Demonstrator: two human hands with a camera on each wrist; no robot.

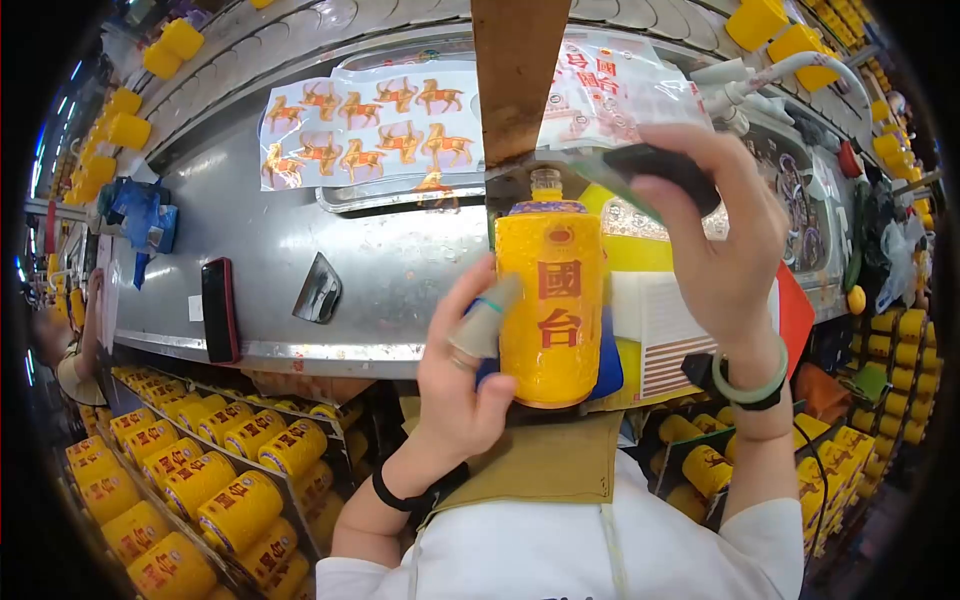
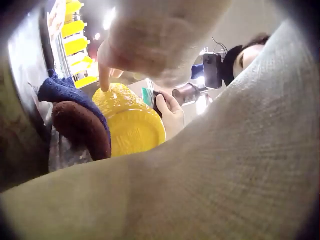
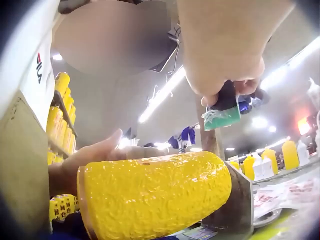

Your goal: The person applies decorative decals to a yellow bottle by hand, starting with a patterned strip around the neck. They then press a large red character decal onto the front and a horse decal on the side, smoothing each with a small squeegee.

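A yellow bottle with red characters [image 1: 560, 320] and a clear glass neck lies on the blue cloth at the table's front edge. Against its left side rests the left hand [image 1: 465, 370], a grey cover on one finger and the thumb near the base. Above and right of the neck, the right hand [image 1: 735, 230] pinches a black-handled tool [image 1: 665, 178] with a greenish blade. The right wrist view shows that green blade [image 3: 222, 119] held clear of the textured yellow bottle [image 3: 155, 195]. In the left wrist view the bottle's round base [image 2: 137, 132] faces the camera.
Horse stickers [image 1: 370, 125] lie on a tray at the back, beside a wooden post [image 1: 515, 75]. A phone [image 1: 220, 310] and a dark curved piece [image 1: 318, 288] are on the metal table at left. Racks of yellow bottles [image 1: 240, 510] stand below. Another person's arm shows far left.
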